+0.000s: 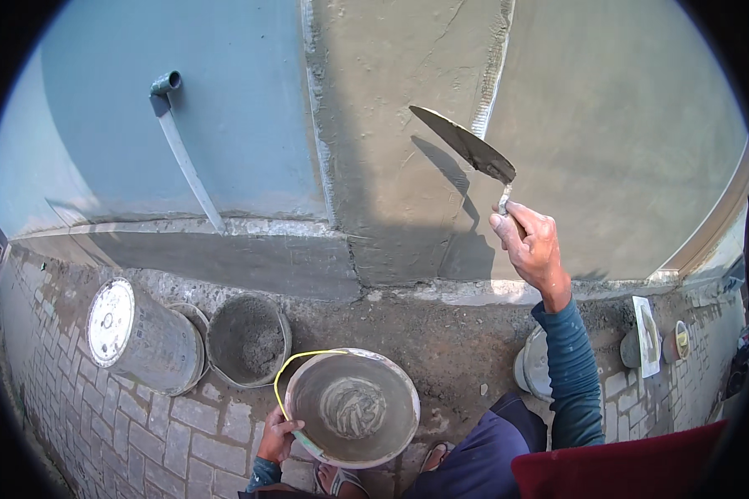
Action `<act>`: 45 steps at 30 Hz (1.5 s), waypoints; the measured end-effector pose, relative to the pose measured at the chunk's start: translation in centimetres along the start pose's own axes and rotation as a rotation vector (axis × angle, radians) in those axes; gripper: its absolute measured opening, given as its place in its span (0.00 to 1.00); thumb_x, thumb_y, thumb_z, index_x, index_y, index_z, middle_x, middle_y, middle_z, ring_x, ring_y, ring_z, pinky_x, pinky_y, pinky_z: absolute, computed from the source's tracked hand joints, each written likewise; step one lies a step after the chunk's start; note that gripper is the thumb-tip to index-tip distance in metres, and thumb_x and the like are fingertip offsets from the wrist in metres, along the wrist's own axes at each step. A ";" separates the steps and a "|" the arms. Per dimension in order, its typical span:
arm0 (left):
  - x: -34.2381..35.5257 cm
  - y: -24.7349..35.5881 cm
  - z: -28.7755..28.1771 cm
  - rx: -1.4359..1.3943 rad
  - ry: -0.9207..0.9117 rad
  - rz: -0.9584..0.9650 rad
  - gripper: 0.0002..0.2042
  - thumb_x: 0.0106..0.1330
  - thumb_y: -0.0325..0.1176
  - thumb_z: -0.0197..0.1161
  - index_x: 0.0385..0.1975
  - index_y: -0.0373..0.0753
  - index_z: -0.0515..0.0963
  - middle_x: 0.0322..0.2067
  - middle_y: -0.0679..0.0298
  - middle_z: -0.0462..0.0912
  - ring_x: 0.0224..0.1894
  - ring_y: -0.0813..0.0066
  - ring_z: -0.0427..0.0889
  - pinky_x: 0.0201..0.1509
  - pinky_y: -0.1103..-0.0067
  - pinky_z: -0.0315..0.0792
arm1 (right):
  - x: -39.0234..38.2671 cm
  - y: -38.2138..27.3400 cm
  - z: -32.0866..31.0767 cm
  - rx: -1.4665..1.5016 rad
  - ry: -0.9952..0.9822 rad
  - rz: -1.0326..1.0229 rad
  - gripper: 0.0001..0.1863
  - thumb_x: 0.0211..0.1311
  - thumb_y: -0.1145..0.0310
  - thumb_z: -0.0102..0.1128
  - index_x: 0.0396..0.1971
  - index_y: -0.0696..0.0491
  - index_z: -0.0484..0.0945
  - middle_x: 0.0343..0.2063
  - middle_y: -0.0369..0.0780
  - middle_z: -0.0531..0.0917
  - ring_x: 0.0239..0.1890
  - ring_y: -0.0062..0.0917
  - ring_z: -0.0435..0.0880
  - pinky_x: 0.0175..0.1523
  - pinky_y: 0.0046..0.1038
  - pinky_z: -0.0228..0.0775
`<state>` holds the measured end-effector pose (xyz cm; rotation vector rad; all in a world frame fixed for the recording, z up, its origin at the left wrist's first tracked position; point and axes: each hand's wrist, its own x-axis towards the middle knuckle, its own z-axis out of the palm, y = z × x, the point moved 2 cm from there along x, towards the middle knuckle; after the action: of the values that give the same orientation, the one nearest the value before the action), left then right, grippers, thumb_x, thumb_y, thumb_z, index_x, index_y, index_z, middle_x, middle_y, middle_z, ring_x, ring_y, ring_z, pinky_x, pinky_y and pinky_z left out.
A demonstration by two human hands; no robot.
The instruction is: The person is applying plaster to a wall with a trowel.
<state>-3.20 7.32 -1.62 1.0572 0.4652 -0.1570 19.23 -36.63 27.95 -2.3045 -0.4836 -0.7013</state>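
Note:
My right hand [531, 246] grips the handle of a pointed trowel [466, 145], raised in front of the plastered wall [408, 75]. The blade is smeared with grey mortar and casts a shadow on the wall. Low on the left, my left hand [276, 436] holds the rim of a bucket [354, 407] with a yellow handle. A little wet mortar coats its bottom. Whether the trowel blade touches the wall, I cannot tell.
Left of my bucket stands a dark bucket [251, 341] with grey mix, beside an overturned bucket [154, 337]. A pipe [183, 150] juts from the blue wall. Further buckets [534, 366] stand at right, one beside a white flat board [646, 336]. Paving bricks [200, 424] cover the ground.

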 end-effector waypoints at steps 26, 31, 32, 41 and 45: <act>-1.4 17.5 18.0 0.574 -0.338 0.098 0.31 0.57 0.19 0.72 0.61 0.30 0.67 0.40 0.60 0.84 0.40 0.76 0.84 0.46 0.75 0.82 | 5.8 -1.7 1.9 -0.720 -0.442 -0.161 0.17 0.74 0.58 0.50 0.32 0.58 0.75 0.30 0.54 0.84 0.32 0.51 0.85 0.41 0.48 0.77; -0.9 13.0 18.0 0.388 -0.272 0.125 0.18 0.58 0.22 0.73 0.46 0.28 0.73 0.38 0.56 0.84 0.35 0.71 0.86 0.38 0.75 0.85 | 12.3 -5.5 -7.6 -0.624 0.032 -0.217 0.17 0.76 0.60 0.48 0.34 0.59 0.74 0.24 0.46 0.82 0.26 0.43 0.83 0.35 0.43 0.74; -0.6 11.7 18.1 0.376 -0.283 0.124 0.18 0.58 0.22 0.73 0.46 0.28 0.73 0.38 0.56 0.84 0.35 0.71 0.86 0.38 0.75 0.85 | 13.0 -7.1 -8.8 -0.639 0.029 -0.221 0.17 0.76 0.60 0.48 0.34 0.59 0.74 0.24 0.46 0.82 0.26 0.43 0.83 0.35 0.43 0.74; 1.3 7.4 17.8 0.382 -0.253 0.107 0.34 0.53 0.14 0.70 0.63 0.32 0.69 0.49 0.58 0.82 0.49 0.72 0.82 0.53 0.72 0.79 | 12.1 -7.0 1.6 -0.374 -0.405 -0.118 0.19 0.76 0.61 0.44 0.32 0.61 0.73 0.27 0.55 0.80 0.33 0.55 0.78 0.41 0.50 0.68; 3.4 3.6 16.2 0.467 -0.249 0.169 0.32 0.51 0.34 0.80 0.52 0.26 0.72 0.54 0.45 0.67 0.60 0.56 0.67 0.65 0.64 0.68 | 6.0 -4.0 5.9 -0.725 -0.570 -0.173 0.17 0.76 0.58 0.48 0.36 0.58 0.72 0.28 0.53 0.81 0.34 0.50 0.83 0.39 0.48 0.73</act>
<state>5.81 -4.58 6.34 1.5068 0.1102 -0.2508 24.01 -28.87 29.79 -3.1975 -0.7877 -0.2987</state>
